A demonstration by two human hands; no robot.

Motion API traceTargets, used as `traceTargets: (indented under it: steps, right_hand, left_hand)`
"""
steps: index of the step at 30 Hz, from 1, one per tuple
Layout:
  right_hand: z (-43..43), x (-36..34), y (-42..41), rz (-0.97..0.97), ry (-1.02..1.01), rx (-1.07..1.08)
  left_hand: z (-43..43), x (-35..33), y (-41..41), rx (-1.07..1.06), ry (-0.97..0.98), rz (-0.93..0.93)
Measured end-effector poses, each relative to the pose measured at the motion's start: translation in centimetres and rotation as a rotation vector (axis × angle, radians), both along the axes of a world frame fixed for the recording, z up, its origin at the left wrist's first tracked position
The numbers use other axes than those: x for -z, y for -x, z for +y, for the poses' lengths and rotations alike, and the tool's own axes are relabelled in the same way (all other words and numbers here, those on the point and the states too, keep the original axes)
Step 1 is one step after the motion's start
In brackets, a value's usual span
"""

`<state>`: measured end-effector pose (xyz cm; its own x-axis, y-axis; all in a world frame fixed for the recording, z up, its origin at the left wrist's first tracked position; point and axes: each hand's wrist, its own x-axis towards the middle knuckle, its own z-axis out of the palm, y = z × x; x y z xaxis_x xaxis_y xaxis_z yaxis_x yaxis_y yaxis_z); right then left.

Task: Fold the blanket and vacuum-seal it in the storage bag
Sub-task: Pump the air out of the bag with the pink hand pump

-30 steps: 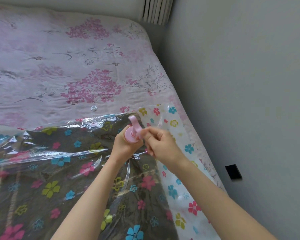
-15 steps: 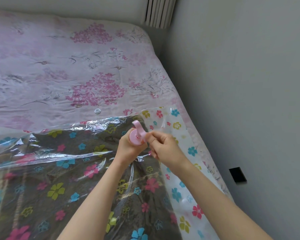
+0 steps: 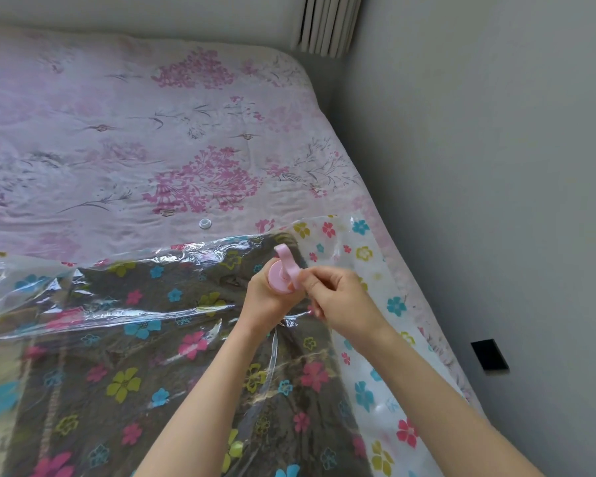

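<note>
A clear storage bag (image 3: 372, 339) printed with coloured flowers lies on the bed, with a dark folded blanket (image 3: 152, 370) inside it. A pink hand pump (image 3: 282, 277) stands on the bag near its far right corner. My left hand (image 3: 267, 297) grips the pump's round body from below. My right hand (image 3: 338, 297) pinches the pump's pink handle at its right end. The valve under the pump is hidden by my hands.
The bed (image 3: 152, 132) has a pink flowered sheet and runs along a grey wall (image 3: 479, 166) on the right. A small clear cap (image 3: 205, 223) lies on the sheet just beyond the bag. A radiator (image 3: 327, 25) hangs at the far corner.
The pump and both hands have kept their grip and barely shifted on the bag; the handle looks slightly lower. The camera view has tilted a little.
</note>
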<state>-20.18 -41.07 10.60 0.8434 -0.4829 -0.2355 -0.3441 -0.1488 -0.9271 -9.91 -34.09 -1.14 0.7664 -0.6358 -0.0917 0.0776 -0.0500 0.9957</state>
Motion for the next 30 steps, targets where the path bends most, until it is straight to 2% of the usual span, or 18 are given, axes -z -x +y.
traceTargets:
  steps: [2, 5, 7, 13, 15, 19, 21, 27, 30]
  right_hand:
    - [-0.3, -3.0, 0.1, -0.095, 0.016, -0.024]
    - [-0.4, -7.3, 0.9, -0.306, -0.129, -0.052]
    - [-0.3, -6.9, 1.3, -0.370, -0.182, -0.071]
    - [0.4, -0.1, 0.5, -0.026, -0.025, -0.002]
    - [0.1, -1.9, 0.6, -0.062, -0.009, -0.019]
    - [-0.5, -7.3, 1.3, -0.345, -0.167, -0.037]
    - [-0.3, -6.7, 1.2, -0.404, -0.203, -0.037]
    - [1.1, 0.2, -0.2, -0.049, -0.095, 0.024]
    - [0.6, -2.8, 0.2, -0.122, -0.089, 0.023]
  left_hand:
    - [0.0, 0.4, -0.2, -0.004, 0.001, 0.020]
    - [0.1, 0.2, 0.1, -0.003, 0.002, 0.025]
    - [0.1, 0.2, 0.3, 0.004, 0.004, 0.034]
    - [0.1, 0.3, 0.2, 0.023, 0.007, 0.035]
    - [0.1, 0.2, 0.1, 0.015, 0.015, 0.018]
    - [0.2, 0.0, 0.2, 0.036, 0.044, 0.033]
    - [0.2, 0.2, 0.1, 0.044, 0.039, 0.029]
    - [0.2, 0.2, 0.0, -0.002, 0.052, 0.052]
    - [0.2, 0.3, -0.2, -0.010, 0.033, 0.047]
